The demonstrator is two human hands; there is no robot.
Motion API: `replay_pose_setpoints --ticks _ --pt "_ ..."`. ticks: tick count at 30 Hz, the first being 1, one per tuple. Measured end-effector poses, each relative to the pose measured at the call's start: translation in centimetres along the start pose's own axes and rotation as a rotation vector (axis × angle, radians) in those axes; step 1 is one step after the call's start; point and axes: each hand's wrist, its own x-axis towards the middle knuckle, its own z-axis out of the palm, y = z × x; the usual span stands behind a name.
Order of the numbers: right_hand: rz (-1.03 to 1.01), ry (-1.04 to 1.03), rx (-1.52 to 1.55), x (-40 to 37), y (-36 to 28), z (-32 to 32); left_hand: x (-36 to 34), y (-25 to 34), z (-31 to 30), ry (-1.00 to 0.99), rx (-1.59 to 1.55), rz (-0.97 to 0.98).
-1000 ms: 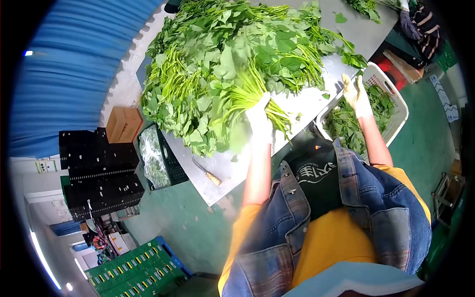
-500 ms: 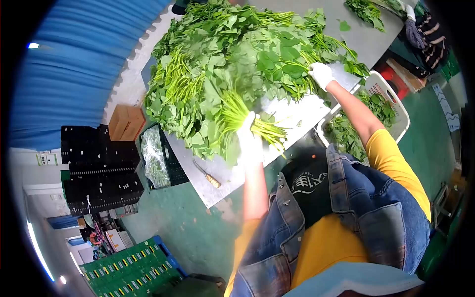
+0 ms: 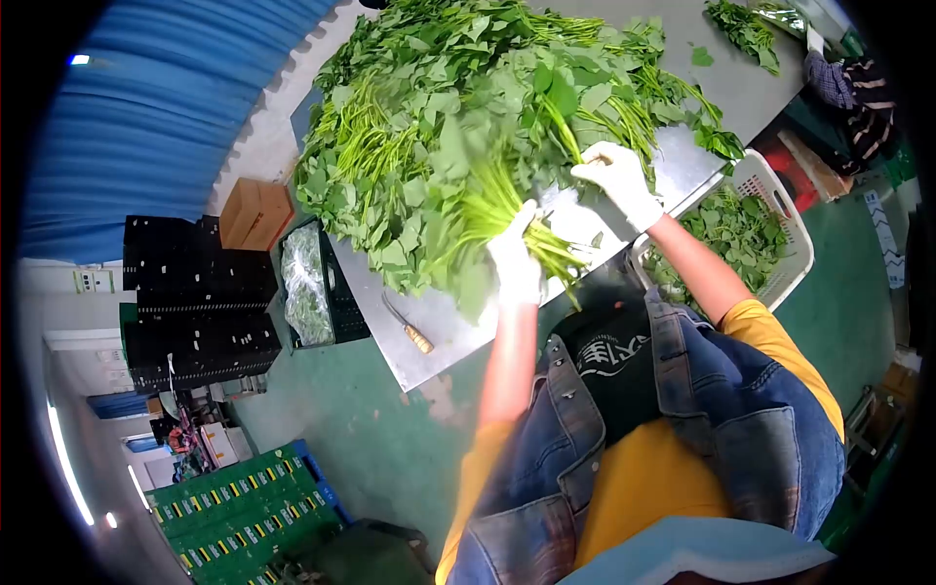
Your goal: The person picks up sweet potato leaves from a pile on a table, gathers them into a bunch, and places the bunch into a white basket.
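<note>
My left hand (image 3: 517, 255), in a white glove, is closed round the stems of a bunch of leafy greens (image 3: 487, 200), whose leaves point away from me and look blurred. To its right my right hand (image 3: 620, 183), also gloved, pinches a few green stems (image 3: 564, 127) with leaves at their far end. Beyond both hands a large heap of leafy greens (image 3: 390, 127) covers much of the metal table (image 3: 390, 341). A curved knife with a wooden handle (image 3: 417, 338) lies near the table's left corner.
A white basket (image 3: 795, 244) holding greens stands at the right. Left of the table are a dark crate with a plastic-wrapped bundle (image 3: 305, 283), a cardboard box (image 3: 255, 214) and black crates (image 3: 200, 302). Another person's sleeve (image 3: 829, 80) shows at the upper right.
My right hand has moved left from the heap's right side, towards the bunch, and now has a few stems in it. My left hand keeps its bunch and has shifted slightly right.
</note>
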Motion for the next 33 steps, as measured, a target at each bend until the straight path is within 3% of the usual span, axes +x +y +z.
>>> replay_pose_setpoints --ticks 1,2,4,5,6,7,8,11,16,18,20,22,24,26,28,31,33 --pt "-0.024 -0.087 -0.287 0.1 -3.4 0.4 1.6 -1.8 -0.8 -0.12 0.006 0.095" --pt "-0.12 -0.034 -0.305 -0.2 -4.9 1.1 1.8 -2.1 -0.8 -0.242 0.011 0.188" --pt "-0.525 0.025 -0.375 -1.4 -2.8 1.9 1.6 -1.9 -0.6 -0.261 0.027 0.081" --pt "0.222 -0.066 -0.203 -2.4 -4.1 2.6 1.4 -1.4 0.0 -0.239 0.01 -0.014" --pt "0.148 -0.143 -0.296 -3.1 -3.8 2.3 1.0 -0.9 0.4 -0.217 -0.006 -0.11" --pt "0.043 -0.153 -0.427 -3.0 -4.2 2.3 -1.0 0.3 1.6 -0.184 0.165 0.013" --pt "-0.062 -0.164 -0.56 -2.9 -4.6 2.1 -0.9 0.1 1.4 -0.188 0.169 0.006" --pt "-0.14 -0.247 -0.701 -2.9 -4.3 1.4 -1.5 0.2 1.8 -0.236 0.134 -0.046" --pt "-0.03 -0.412 -0.78 -3.0 -6.1 0.8 0.1 -1.0 0.9 -0.247 0.27 0.047" --pt "0.276 -0.239 -0.237 -3.1 -6.3 0.8 1.3 -1.5 0.3 -0.192 0.087 -0.068" --pt "0.106 -0.217 -0.295 -2.9 -4.6 0.5 -0.9 0.0 1.6 -0.165 0.082 -0.017" --pt "0.724 -0.301 0.319 -1.8 -4.1 0.6 -1.5 0.1 1.9 -0.193 0.313 0.096" --pt "0.719 -0.36 0.218 -1.3 -4.2 0.7 -2.4 0.2 2.9 -0.204 0.401 0.169" --pt "0.597 -0.251 0.286 -1.7 -3.4 1.0 -2.7 0.5 3.3 -0.218 0.226 0.057" --pt "0.631 -0.295 0.313 -2.1 -3.1 0.6 -2.4 0.4 3.1 -0.182 0.236 0.054" --pt "0.747 -0.224 0.618 -3.3 -2.7 0.7 -0.6 -1.0 1.6 -0.184 0.222 0.056" --pt "0.699 -0.237 0.559 -4.1 -2.0 0.2 -0.3 -1.2 1.2 -0.163 0.25 0.034"
